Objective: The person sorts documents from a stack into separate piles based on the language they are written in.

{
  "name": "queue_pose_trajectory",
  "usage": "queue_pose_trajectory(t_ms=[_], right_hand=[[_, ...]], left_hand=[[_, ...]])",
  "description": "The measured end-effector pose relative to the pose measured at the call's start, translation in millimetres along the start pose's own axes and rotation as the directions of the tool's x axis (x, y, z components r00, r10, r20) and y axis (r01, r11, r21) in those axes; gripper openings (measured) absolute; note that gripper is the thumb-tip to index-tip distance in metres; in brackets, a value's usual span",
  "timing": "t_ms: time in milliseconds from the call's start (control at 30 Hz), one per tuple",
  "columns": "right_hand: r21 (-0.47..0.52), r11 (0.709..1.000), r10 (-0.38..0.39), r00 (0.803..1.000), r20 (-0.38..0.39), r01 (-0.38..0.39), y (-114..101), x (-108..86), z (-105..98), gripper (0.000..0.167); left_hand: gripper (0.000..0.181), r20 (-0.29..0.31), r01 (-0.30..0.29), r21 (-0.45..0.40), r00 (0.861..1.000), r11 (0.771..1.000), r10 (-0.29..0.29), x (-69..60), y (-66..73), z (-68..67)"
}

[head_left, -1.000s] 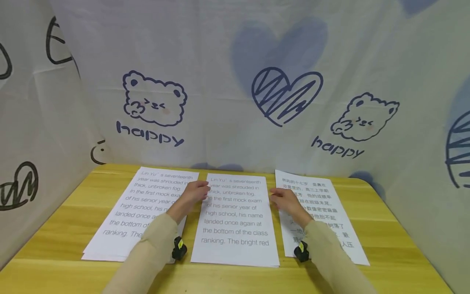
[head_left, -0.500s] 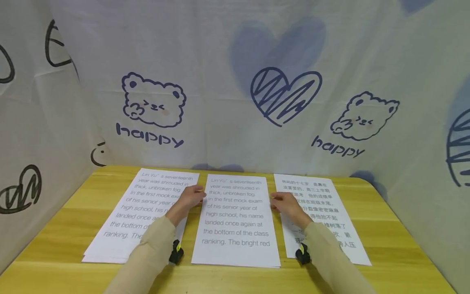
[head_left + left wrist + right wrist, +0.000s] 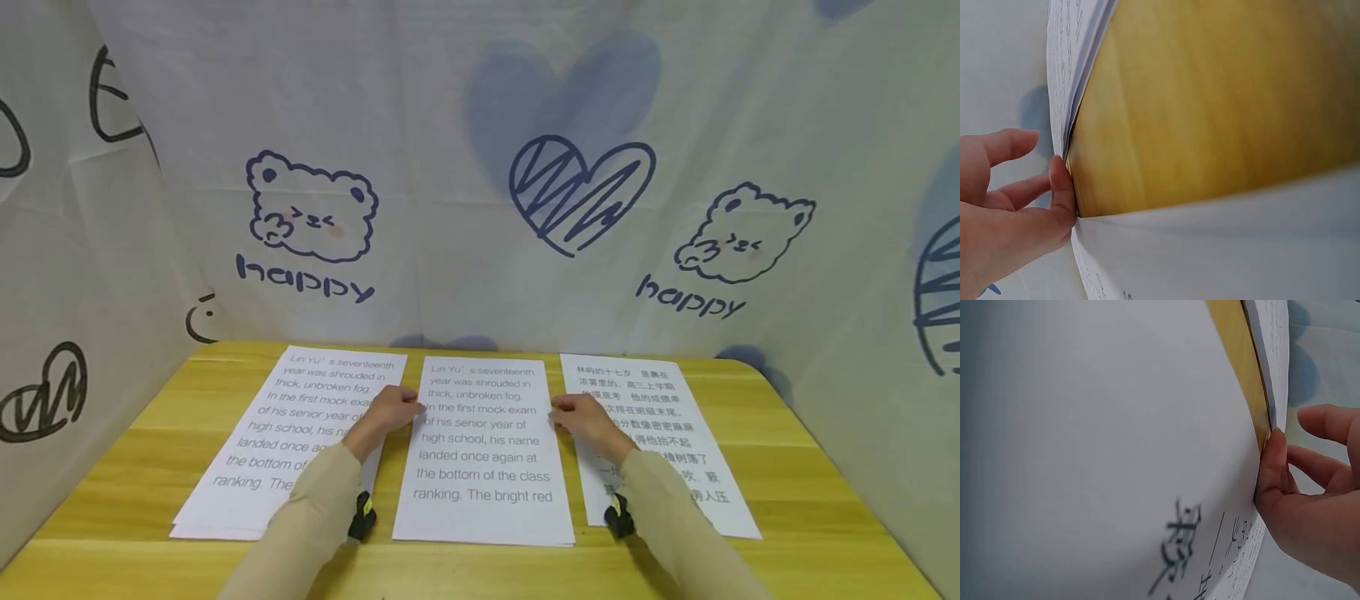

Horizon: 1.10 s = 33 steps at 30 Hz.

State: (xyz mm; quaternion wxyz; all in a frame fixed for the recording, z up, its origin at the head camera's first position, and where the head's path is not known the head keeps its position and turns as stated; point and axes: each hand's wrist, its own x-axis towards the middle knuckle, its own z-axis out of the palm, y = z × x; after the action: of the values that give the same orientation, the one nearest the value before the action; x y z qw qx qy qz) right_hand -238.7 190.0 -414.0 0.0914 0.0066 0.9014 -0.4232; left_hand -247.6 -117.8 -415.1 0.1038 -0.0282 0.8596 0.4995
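Note:
Three sets of white printed paper lie on the wood-grain table. The middle paper stack [image 3: 483, 467] carries English text and lies between my hands. My left hand [image 3: 386, 417] is at its left edge; in the left wrist view the thumb [image 3: 1063, 187] touches that edge while the other fingers stand apart. My right hand [image 3: 592, 425] is at the opposite edge, its thumb [image 3: 1272, 462] against the paper. Under my left forearm lies the left paper stack [image 3: 247, 433], also in English. Beneath my right arm is the right paper stack [image 3: 675, 417] with Chinese text, partly covered.
A yellow wood-grain table [image 3: 795, 483] bears the papers, with narrow strips of bare wood between them. Behind it hangs a pale cloth [image 3: 450, 267] printed with hearts and bears. Each wrist wears a small black device, such as the left wrist camera [image 3: 363, 517].
Both hands have come slightly nearer to me along the middle stack's sides. The right hand's fingertips have moved a little closer to the stack's edge. The stacks look nearly unmoved.

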Motion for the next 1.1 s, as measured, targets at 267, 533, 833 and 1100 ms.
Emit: queue_pose_trajectory(t_ms=[267,533,833,1100], right_hand=[[-0.06,0.998,-0.009,1.0,0.006,0.009,-1.9,1.6,0.0,0.042],[-0.071,0.997,-0.02,0.999,0.033,0.022,-3.2,-0.6,1.4,0.036],[-0.076,0.996,-0.042,0.999,0.016,0.043,-5.2,-2.5,4.8,0.039],[-0.102,0.994,-0.03,0.999,0.024,0.033,-14.0,-5.0,2.1,0.021]], left_hand=[[0.02,0.008,-0.041,0.028,0.999,0.999,0.04,-1.5,4.2,2.0],[0.029,-0.008,-0.037,0.032,0.999,0.999,0.037,-1.5,4.4,6.2],[0.047,-0.014,0.01,0.039,1.0,0.999,-0.009,-1.8,5.2,6.6],[0.041,-0.019,0.029,-0.058,0.999,0.998,-0.03,-1.8,10.9,6.4]])
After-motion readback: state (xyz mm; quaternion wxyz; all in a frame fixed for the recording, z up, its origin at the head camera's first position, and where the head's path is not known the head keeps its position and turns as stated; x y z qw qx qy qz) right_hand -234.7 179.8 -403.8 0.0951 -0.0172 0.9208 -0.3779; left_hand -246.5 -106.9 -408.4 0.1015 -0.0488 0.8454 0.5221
